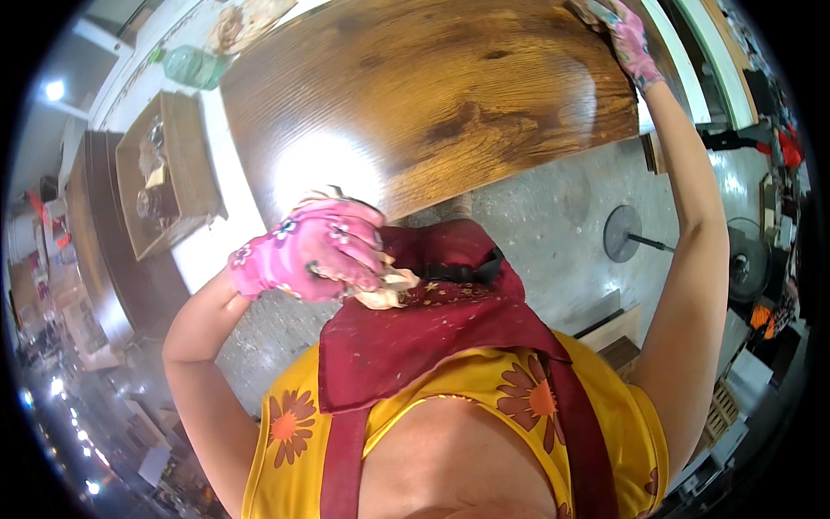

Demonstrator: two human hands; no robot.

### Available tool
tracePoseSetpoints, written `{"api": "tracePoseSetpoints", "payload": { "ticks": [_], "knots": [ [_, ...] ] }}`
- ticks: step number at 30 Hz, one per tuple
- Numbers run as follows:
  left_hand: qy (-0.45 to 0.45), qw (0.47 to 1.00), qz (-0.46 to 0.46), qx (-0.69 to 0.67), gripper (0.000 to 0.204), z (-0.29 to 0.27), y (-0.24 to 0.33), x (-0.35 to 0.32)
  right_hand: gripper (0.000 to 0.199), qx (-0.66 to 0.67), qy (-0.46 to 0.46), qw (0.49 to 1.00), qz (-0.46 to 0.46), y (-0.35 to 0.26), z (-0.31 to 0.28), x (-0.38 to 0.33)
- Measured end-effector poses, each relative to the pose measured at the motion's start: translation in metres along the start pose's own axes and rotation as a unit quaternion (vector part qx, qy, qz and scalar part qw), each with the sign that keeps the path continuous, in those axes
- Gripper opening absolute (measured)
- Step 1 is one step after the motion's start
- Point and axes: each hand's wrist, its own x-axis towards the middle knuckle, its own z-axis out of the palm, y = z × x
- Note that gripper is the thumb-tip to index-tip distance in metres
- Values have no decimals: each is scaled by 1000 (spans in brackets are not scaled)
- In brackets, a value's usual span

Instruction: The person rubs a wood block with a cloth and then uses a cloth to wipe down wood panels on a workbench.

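Observation:
In front of me lies a glossy brown wood-grain panel (415, 95). My left hand (320, 251), in a pink floral glove, is closed around a crumpled pale cloth (389, 290). It is at the panel's near left corner, close to my dark red apron (415, 346), and the cloth hangs below the fingers. My right arm stretches far forward. My right hand (624, 39), gloved in the same pattern, grips the panel's far right edge, with its fingers bent over the top face. The picture's rim cuts off part of those fingers.
A cardboard box (186, 130) with wrapped bits stands left of the panel on a white surface. Beyond it are a green plastic bottle (192, 67) and another crumpled cloth (246, 24). Fans (748, 259) stand on the floor to the right. Dark boards (112, 216) lie at the left.

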Motion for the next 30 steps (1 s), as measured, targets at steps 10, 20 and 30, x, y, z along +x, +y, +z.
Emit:
{"api": "tracePoseSetpoints", "payload": {
  "ticks": [10,20,30],
  "knots": [
    [322,912,-242,81,32,9,57,-155,74,92,29,995,-39,41,-8,-13],
    [449,877,-113,125,20,38,1,98,42,-55,-2,996,-67,-23,199,92],
    [464,758,-190,417,40,64,-34,67,34,-14,12,1000,-3,-26,205,97]
  ]
}}
